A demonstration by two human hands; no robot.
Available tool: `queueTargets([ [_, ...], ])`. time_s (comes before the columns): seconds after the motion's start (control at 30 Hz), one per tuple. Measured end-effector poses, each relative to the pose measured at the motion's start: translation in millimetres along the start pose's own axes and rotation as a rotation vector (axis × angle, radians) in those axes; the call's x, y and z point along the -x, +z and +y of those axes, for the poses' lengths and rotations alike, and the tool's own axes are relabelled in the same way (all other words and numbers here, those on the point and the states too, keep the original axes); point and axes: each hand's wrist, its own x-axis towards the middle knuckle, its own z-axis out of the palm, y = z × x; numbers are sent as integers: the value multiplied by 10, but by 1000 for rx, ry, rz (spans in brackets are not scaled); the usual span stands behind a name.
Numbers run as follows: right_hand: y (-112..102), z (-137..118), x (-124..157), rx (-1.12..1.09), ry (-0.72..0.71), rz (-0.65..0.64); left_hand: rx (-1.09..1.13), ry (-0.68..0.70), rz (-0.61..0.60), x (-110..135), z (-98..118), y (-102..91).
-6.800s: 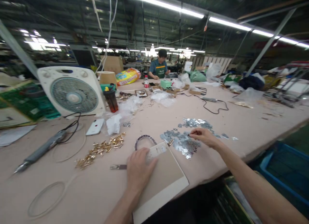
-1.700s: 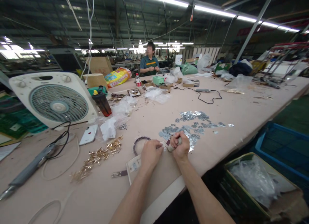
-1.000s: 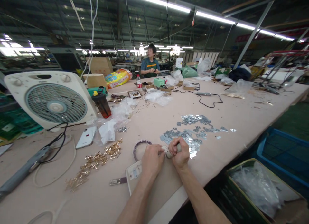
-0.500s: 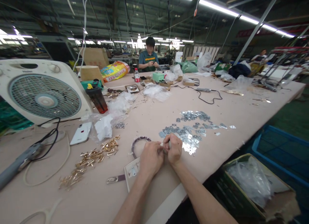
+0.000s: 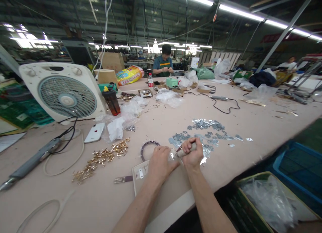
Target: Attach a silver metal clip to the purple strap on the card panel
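My right hand (image 5: 193,156) is closed round the pale handle of a small hand tool (image 5: 184,150), perhaps an awl or screwdriver. Its tip points at a small metal plate (image 5: 173,154) on the far right end of a beige bag panel (image 5: 144,163). Over that panel lies my left hand (image 5: 161,164), gripping its far edge with the thumb stretched toward the plate. A purple strap with a metal clasp (image 5: 120,180) sticks out on the left, and a dark curved handle (image 5: 144,148) shows behind. Loose flat metal plates (image 5: 181,137) lie just beyond my hands.
Brass-coloured rivets (image 5: 102,157) are scattered left of the panel, near a phone (image 5: 95,132) and a grey corded tool (image 5: 32,158). A fan (image 5: 66,99) and a dark cup (image 5: 112,102) stand behind. Crates (image 5: 297,169) sit below the right table edge. A co-worker (image 5: 163,63) sits opposite.
My right hand has moved right and turned, bringing the tool's handle into sight. The left fingers, earlier pinched near the right hand, now spread over the panel. The camera view has shifted left.
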Motion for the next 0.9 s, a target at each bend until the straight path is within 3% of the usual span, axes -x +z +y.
queueTargets([
  [0.1, 42, -52, -96, 17, 38, 10, -5, -12, -10, 6, 22, -2],
  [0.27, 235, 70, -174, 220, 133, -165, -30, -30, -35, 3, 72, -35],
  [0.5, 361, 257, -215, 344, 199, -297, -90, -22, -47, 13, 92, -22],
  [0.67, 260, 290, -35, 443, 138, -373, -115, -47, -50, 12, 84, -30],
  [0.8, 201, 241, 66, 465, 33, -334, -93, -48, -34, 9, 70, -43],
  [0.9, 276, 84, 7, 377, 24, -306, -79, -44, -33, 12, 67, -50],
])
